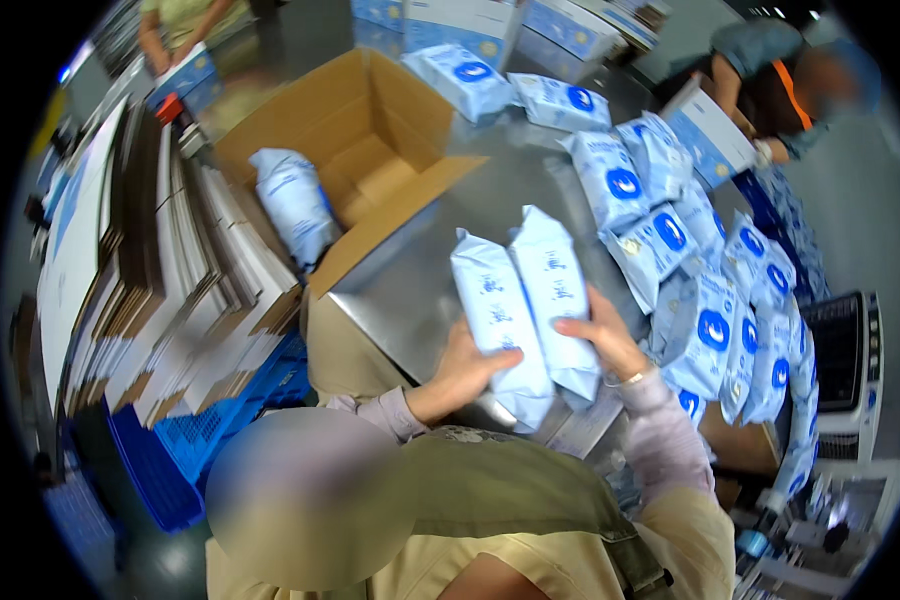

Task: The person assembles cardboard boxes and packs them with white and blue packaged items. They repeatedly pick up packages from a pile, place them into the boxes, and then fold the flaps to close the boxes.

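Two soft white-and-blue packs stand side by side in front of me, their narrow printed sides turned up. My left hand (462,372) is closed on the left pack (492,305), thumb on top near its lower end. Around the right pack (552,275) my right hand (610,335) is closed, its thumb pressing on the upper face. The packs touch or nearly touch along their length. Beyond them to the left is an open brown cardboard box (315,105), with one similar pack (295,205) inside against its left side.
Several more packs (700,330) lie heaped on the metal table (470,190) at right. Flattened cartons (170,270) stand stacked at left above a blue crate (155,460). One person (760,70) handles a carton (710,135) at far right; another (190,25) works at far left.
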A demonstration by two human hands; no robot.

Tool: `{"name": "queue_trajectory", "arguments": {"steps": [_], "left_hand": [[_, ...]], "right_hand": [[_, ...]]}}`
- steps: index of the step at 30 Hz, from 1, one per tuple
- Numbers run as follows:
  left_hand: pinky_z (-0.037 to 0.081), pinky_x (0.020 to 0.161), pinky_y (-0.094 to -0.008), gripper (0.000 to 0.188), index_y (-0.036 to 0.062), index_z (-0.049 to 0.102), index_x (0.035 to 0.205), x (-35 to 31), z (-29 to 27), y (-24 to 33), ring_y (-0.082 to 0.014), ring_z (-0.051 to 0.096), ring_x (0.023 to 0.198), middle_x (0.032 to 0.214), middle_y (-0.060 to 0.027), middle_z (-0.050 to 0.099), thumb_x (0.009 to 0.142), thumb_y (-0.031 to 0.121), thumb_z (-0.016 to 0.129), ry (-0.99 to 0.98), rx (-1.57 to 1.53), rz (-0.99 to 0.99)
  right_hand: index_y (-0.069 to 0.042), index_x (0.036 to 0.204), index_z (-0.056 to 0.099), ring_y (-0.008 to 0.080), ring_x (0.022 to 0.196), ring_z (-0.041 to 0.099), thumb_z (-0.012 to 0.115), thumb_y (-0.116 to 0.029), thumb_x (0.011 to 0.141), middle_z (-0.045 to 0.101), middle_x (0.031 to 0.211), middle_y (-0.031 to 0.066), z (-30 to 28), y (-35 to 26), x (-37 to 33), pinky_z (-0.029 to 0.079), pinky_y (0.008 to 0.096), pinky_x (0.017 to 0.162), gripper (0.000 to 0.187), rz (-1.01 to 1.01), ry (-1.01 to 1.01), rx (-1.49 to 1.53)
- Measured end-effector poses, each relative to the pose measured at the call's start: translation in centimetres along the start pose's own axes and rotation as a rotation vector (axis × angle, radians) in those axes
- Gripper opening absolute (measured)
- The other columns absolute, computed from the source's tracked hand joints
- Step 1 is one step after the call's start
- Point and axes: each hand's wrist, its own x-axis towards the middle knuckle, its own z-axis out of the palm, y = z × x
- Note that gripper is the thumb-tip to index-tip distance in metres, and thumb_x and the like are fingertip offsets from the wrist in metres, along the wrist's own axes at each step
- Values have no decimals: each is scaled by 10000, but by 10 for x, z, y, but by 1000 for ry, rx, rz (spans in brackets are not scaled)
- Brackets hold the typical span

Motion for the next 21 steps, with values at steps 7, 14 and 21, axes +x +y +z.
{"name": "queue_trajectory", "arguments": {"steps": [7, 14, 21], "left_hand": [[355, 993, -378, 838, -34, 280, 1385, 2, -2, 149, -305, 445, 1165, 1314, -195, 401, 769, 290, 747, 344, 284, 798], [440, 898, -339, 555, -40, 479, 1224, 83, -120, 209, -257, 581, 963, 1110, -156, 594, 883, 381, 601, 650, 218, 924], [424, 895, -517, 497, 55, 473, 1286, 104, -154, 135, -403, 540, 1084, 1140, -227, 543, 891, 342, 564, 995, 1122, 143]], "right_hand": [[49, 1248, 436, 234, 1042, 559, 810, -131, 634, 555, 1144, 159, 56, -111, -22, 441, 358, 911, 741, -1012, 479, -260], [25, 1418, 271, 343, 1299, 401, 774, -188, 723, 380, 1418, 234, 138, -189, 114, 310, 365, 1082, 884, -1290, 320, -447], [25, 1352, 315, 441, 910, 610, 526, -375, 882, 625, 1004, 295, 118, -90, 276, 471, 497, 800, 652, -471, 100, -1131]]}}
